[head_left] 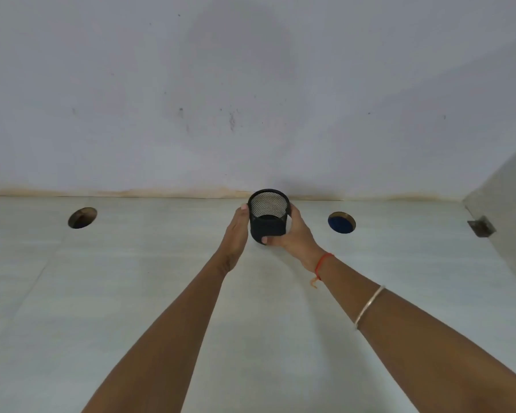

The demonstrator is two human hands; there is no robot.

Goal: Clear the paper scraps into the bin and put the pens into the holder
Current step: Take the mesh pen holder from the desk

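A black mesh pen holder (268, 216) stands near the back edge of the pale desk (131, 293), close to the wall. It looks empty inside. My left hand (236, 231) lies flat against its left side. My right hand (292, 234) wraps around its right side, thumb across the front near the base. No pens, paper scraps or bin show in the head view.
Two round cable holes are cut into the desk, one at the left (82, 217) and one at the right (341, 222). A side panel (507, 210) with a small metal bracket (481, 226) closes the right end. The wall (251, 84) rises directly behind the holder.
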